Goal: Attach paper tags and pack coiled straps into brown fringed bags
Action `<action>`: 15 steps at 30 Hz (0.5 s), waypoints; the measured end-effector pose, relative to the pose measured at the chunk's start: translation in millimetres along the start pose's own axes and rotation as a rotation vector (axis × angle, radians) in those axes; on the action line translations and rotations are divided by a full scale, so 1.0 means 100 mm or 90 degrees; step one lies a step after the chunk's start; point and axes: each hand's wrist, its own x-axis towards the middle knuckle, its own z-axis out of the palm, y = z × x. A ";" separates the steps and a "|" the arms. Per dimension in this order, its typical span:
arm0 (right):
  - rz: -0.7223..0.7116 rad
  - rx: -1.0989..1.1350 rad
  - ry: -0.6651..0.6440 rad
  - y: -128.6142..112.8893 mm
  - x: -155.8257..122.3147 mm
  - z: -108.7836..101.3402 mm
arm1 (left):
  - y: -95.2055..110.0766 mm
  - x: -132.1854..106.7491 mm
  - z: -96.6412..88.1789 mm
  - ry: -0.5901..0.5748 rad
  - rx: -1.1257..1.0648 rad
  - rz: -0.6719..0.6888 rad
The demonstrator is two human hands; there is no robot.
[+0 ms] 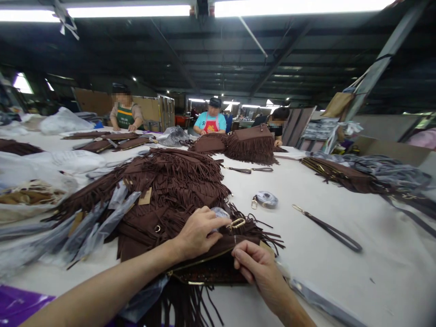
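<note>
The brown fringed bag [221, 247] lay right under the worker's two hands at the near side of the pale tabletop [391, 263], its gold-toothed zipper [195, 283] gaping and fringe spilling toward us. The left hand [200, 231] rested over its upper part, forefinger stretched to a gold clasp [237, 223]; from where I stood, I couldn't tell whether that grip had hold of it. The right hand's [254, 261] grip was narrow, thumb and forefinger pinched together by the opening, though what sat between them was too small to make out. Just beyond lay a plastic-wrapped coil [267, 200], and to the right a dark wrist strap [316, 220]. More fringed bags were heaped behind the left hand in a brown pile [177, 177]. Across from us, a person in a green apron [125, 117] and another in a red apron [211, 124] stood facing our way.
</note>
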 end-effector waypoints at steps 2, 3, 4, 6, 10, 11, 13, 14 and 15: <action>0.014 -0.011 -0.002 -0.02 0.00 0.00 | 0.03 -0.02 0.06 -0.003 0.021 0.009; 0.018 -0.011 -0.002 -0.02 0.00 0.01 | 0.05 -0.03 0.08 -0.005 0.027 0.016; 0.022 -0.009 -0.002 -0.02 0.00 0.01 | 0.06 -0.03 0.10 -0.004 0.033 0.025; 0.033 0.000 -0.005 -0.02 0.01 0.01 | 0.07 -0.04 0.12 0.004 0.042 0.040; 0.053 0.029 0.004 -0.02 0.02 0.01 | 0.09 -0.06 0.13 0.007 0.060 0.065; 0.055 0.035 0.006 -0.02 0.02 0.01 | 0.09 -0.07 0.13 0.005 0.064 0.072; 0.056 0.039 0.007 -0.01 0.02 0.01 | 0.11 -0.07 0.13 0.004 0.072 0.083; 0.058 0.036 0.006 0.00 0.02 0.01 | 0.12 -0.08 0.13 0.004 0.075 0.088; 0.058 0.028 0.003 0.01 0.02 0.01 | 0.13 -0.08 0.14 0.002 0.078 0.091</action>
